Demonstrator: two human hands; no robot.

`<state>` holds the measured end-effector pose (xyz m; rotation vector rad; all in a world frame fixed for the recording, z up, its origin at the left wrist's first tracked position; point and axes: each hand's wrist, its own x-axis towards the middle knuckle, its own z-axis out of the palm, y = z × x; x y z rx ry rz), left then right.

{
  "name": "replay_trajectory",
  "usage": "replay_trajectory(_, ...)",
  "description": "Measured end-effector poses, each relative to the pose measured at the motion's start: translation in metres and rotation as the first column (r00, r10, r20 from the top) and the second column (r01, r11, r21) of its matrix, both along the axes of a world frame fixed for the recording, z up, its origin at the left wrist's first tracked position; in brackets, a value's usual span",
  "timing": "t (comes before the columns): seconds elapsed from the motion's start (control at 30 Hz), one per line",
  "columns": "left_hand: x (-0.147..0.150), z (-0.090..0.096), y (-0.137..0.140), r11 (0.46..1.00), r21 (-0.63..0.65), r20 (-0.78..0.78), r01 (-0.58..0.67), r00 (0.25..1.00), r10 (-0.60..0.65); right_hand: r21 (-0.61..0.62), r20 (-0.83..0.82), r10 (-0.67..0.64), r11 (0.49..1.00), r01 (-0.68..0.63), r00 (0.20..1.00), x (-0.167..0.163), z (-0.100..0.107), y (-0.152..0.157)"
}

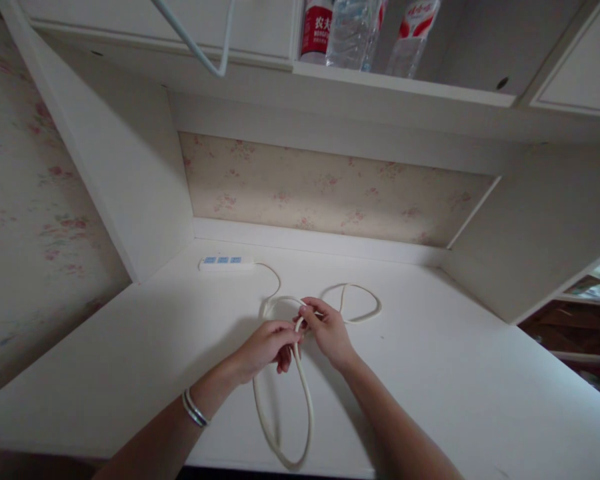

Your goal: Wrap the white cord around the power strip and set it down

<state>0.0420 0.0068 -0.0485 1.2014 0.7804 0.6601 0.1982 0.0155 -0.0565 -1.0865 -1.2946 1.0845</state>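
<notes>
A white power strip (227,264) with blue-covered sockets lies at the back left of the white desk. Its cord (307,407) runs forward into loops at the middle of the desk. My left hand (274,343) pinches the cord between thumb and fingers. Just above and to the right, my right hand (325,328) is closed on the same cord, its thumb and index finger pressed together. One long loop hangs below the hands toward the front edge; another lies on the desk to the right. The cord's plug is not visible.
Side panels stand left and right of the white desk (430,387). Overhead, a cabinet shelf (405,83) holds plastic bottles (353,33). A pale bent rod (200,57) hangs at the upper left. Items sit on shelves beyond the right panel.
</notes>
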Motion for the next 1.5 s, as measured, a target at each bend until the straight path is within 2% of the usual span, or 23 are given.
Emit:
replay_trajectory(0.13, -0.01, 0.008, 0.002, 0.998, 0.056, 0.056, -0.022, 0.998, 0.019, -0.054, -0.09, -0.176, 0.984, 0.172, 0.98, 0.013, -0.007, 0.011)
replay_trajectory(0.27, -0.026, 0.015, 0.004, 0.992, 0.118, 0.17, -0.05, 0.985, 0.029, -0.107, -0.245, -0.264, 0.964, 0.244, 0.933, 0.025, -0.014, 0.022)
replay_trajectory(0.33, -0.035, 0.015, 0.006, 0.987, 0.158, 0.233, 0.006, 0.971, -0.043, -0.114, -0.275, -0.295, 0.955, 0.274, 0.915, 0.03, -0.016, 0.026)
replay_trajectory(0.4, -0.044, 0.014, 0.007, 0.967, 0.224, 0.281, 0.121, 0.942, -0.183, -0.096, -0.268, -0.305, 0.952, 0.29, 0.914, 0.036, -0.016, 0.028)
replay_trajectory(0.5, -0.054, 0.017, 0.005, 0.887, 0.345, 0.266, 0.308, 0.874, -0.407, -0.047, -0.248, -0.301, 0.953, 0.299, 0.921, 0.043, -0.016, 0.031)
replay_trajectory(0.63, -0.061, 0.027, 0.003, 0.761, 0.457, 0.169, 0.46, 0.795, -0.582, -0.028, -0.257, -0.332, 0.941, 0.336, 0.908, 0.048, -0.016, 0.033)
replay_trajectory(0.77, -0.061, 0.033, 0.008, 0.583, 0.527, 0.082, 0.618, 0.646, -0.759, -0.016, -0.245, -0.319, 0.946, 0.325, 0.916, 0.046, -0.014, 0.032)
replay_trajectory(0.8, -0.061, 0.033, 0.009, 0.56, 0.521, 0.073, 0.645, 0.62, -0.782, -0.014, -0.246, -0.311, 0.948, 0.317, 0.918, 0.044, -0.014, 0.031)
replay_trajectory(0.87, -0.063, 0.031, 0.011, 0.545, 0.455, 0.057, 0.704, 0.588, -0.807, -0.007, -0.247, -0.292, 0.954, 0.299, 0.924, 0.041, -0.012, 0.028)
replay_trajectory(0.93, -0.063, 0.029, 0.01, 0.536, 0.313, 0.033, 0.784, 0.555, -0.831, 0.0, -0.247, -0.273, 0.959, 0.282, 0.93, 0.037, -0.009, 0.025)
replay_trajectory(0.97, -0.062, 0.028, 0.008, 0.542, 0.223, 0.028, 0.81, 0.551, -0.834, 0.002, -0.247, -0.263, 0.962, 0.272, 0.933, 0.035, -0.008, 0.023)
replay_trajectory(1.0, -0.06, 0.027, 0.006, 0.583, 0.141, 0.032, 0.8, 0.585, -0.81, 0.004, -0.246, -0.251, 0.966, 0.26, 0.936, 0.032, -0.006, 0.021)
replay_trajectory(1.03, -0.057, 0.026, 0.004, 0.657, 0.07, 0.039, 0.751, 0.656, -0.754, 0.009, -0.241, -0.236, 0.969, 0.245, 0.941, 0.03, -0.004, 0.019)
replay_trajectory(1.1, -0.046, 0.026, 0.0, 0.856, -0.005, 0.077, 0.518, 0.853, -0.516, 0.029, -0.208, -0.196, 0.978, 0.207, 0.958, 0.024, -0.001, 0.014)
replay_trajectory(1.17, -0.034, 0.026, 0.001, 0.946, -0.053, 0.108, 0.319, 0.944, -0.312, 0.059, -0.154, -0.15, 0.985, 0.161, 0.977, 0.018, 0.002, 0.01)
replay_trajectory(1.23, -0.024, 0.024, 0.004, 0.967, -0.098, 0.129, 0.237, 0.966, -0.224, 0.082, -0.111, -0.111, 0.989, 0.121, 0.988, 0.012, 0.003, 0.005)
replay_trajectory(1.33, -0.016, 0.018, 0.01, 0.967, -0.13, 0.13, 0.22, 0.97, -0.204, 0.09, -0.073, -0.059, 0.994, 0.065, 0.996, 0.003, 0.002, 0.0)
replay_trajectory(1.5, -0.012, 0.007, 0.012, 0.986, -0.061, 0.114, 0.155, 0.982, -0.148, 0.036, -0.025, 0.01, 0.999, -0.009, 1.0, -0.009, -0.002, -0.004)
